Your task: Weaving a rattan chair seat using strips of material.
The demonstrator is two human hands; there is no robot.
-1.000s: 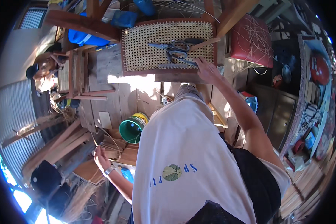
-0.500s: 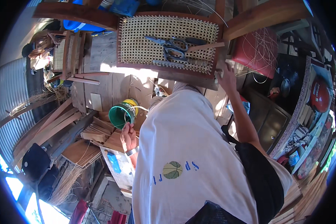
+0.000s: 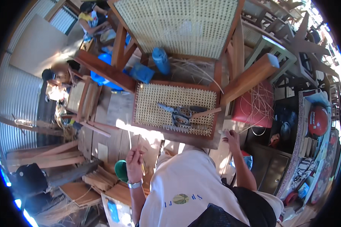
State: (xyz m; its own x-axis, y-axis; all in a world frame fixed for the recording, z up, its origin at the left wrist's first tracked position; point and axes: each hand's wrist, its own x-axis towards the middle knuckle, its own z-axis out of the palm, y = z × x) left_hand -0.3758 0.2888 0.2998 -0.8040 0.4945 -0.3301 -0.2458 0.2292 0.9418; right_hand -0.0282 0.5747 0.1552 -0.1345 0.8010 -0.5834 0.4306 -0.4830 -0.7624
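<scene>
Raised in front of me at the left, my left hand (image 3: 134, 163) pinches a thin pale cane strand (image 3: 139, 141). A green bucket (image 3: 121, 171) sits just behind its wrist. My right hand (image 3: 232, 140) is closed beside the near right corner of a woven cane seat (image 3: 151, 113); its fingers hold a small whitish thing (image 3: 226, 133) that I cannot make out. On the seat lie scissors (image 3: 181, 118), a grey-bladed tool (image 3: 164, 107) and a flat wooden stick (image 3: 207, 112). The seat belongs to a wooden chair with a cane back (image 3: 182, 26).
Wooden armrests (image 3: 250, 79) stick out toward me. A blue bottle (image 3: 161, 60) stands behind the seat. Loose strands cover a red stool (image 3: 254, 108) at the right. Boards (image 3: 45, 162) lie at the left. Another person (image 3: 91, 22) sits far left.
My left hand has risen out of the bucket with the strand and moved forward. The view has tilted up, showing the chair back. My right hand stays near the seat corner.
</scene>
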